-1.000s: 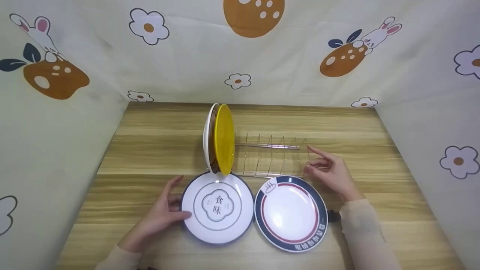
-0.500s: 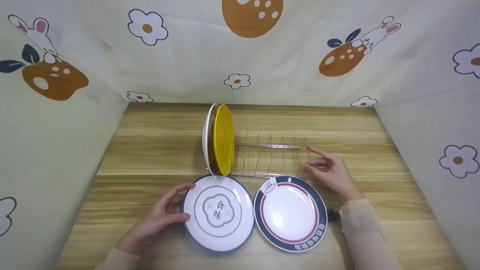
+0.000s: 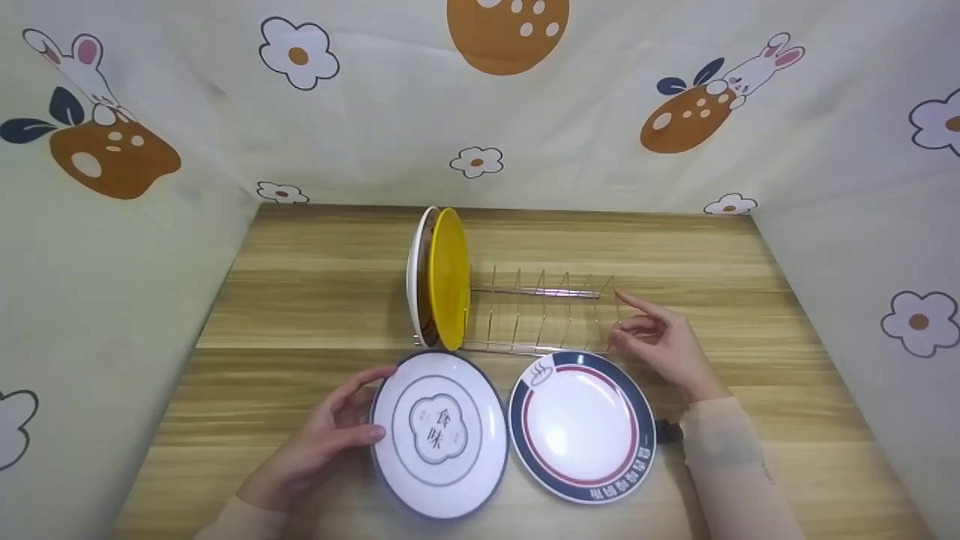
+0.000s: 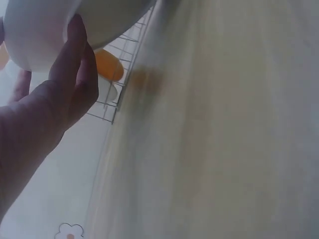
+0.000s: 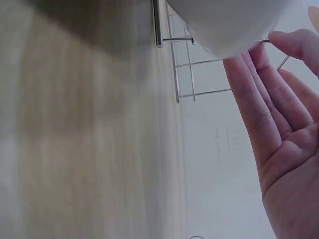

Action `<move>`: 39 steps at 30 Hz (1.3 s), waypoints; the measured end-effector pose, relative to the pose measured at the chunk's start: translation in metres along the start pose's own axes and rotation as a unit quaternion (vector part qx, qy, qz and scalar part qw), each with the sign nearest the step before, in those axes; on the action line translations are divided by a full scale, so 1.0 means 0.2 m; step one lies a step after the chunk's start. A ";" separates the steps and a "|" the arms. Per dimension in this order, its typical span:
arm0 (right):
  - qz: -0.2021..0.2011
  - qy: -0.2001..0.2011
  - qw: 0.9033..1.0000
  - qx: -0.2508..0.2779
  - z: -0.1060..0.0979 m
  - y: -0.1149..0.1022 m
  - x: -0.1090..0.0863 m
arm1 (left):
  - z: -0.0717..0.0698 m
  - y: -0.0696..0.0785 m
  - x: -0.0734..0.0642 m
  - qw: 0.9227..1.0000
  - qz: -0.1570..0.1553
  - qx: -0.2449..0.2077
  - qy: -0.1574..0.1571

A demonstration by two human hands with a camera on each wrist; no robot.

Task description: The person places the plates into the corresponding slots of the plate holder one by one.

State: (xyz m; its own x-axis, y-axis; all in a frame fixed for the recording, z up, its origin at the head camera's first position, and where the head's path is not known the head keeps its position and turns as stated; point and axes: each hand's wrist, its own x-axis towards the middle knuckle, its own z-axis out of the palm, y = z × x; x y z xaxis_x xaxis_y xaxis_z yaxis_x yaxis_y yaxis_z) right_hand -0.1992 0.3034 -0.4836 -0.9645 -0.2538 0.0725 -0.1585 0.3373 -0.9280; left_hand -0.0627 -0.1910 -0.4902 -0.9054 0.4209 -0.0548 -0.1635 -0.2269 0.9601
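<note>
My left hand (image 3: 330,431) grips the left edge of a white plate (image 3: 442,487) with a dark rim and a flower-shaped emblem. Its near side is tipped, and in the left wrist view the fingers lie against the pale underside (image 4: 40,40). Behind it stands a metal wire dish rack (image 3: 536,349). My right hand (image 3: 667,345) pinches the wire at the rack's right end, with thumb and fingers on it in the right wrist view. Upright at the rack's left end stand a yellow plate (image 3: 450,281), a brown plate (image 3: 425,300) and a white dish (image 3: 412,277).
To the right of the held plate is a white plate with a navy rim and a red ring (image 3: 577,427), in front of the rack. All this is on a wood-grain table (image 3: 300,300). Printed cloth (image 3: 375,127) walls in the back and both sides.
My left index finger has come onto the plate's rim. The plate has tilted, its near edge shifting toward me and its emblem turning slightly. The right hand has stayed at the rack.
</note>
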 end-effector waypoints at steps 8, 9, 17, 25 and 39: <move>0.003 -0.001 1.000 -0.003 0.00 0.01 0.00 | 0.08 0.16 -0.02 0.998 0.019 0.057 -0.017; 0.002 -0.002 1.000 -0.003 0.00 0.01 0.00 | 0.09 0.18 -0.02 0.998 0.017 0.065 -0.020; 0.005 0.003 1.000 -0.004 0.00 0.00 -0.01 | 0.14 0.31 -0.04 0.995 0.042 0.090 -0.017; 0.011 0.005 1.000 0.005 0.00 -0.01 -0.01 | 0.17 0.36 -0.04 0.994 0.075 0.076 -0.011; 0.011 0.001 1.000 -0.004 0.00 -0.01 -0.01 | 0.31 0.54 0.01 0.987 0.097 0.128 -0.001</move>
State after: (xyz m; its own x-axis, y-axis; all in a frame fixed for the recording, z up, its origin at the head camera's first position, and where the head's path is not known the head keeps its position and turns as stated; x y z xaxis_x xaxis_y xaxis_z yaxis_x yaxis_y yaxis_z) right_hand -0.1974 0.3034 -0.4825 -0.9684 -0.2437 0.0529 -0.1388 0.3506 -0.9262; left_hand -0.0577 -0.1606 -0.3704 -0.9095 0.3922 0.1378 0.1177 -0.0749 0.9902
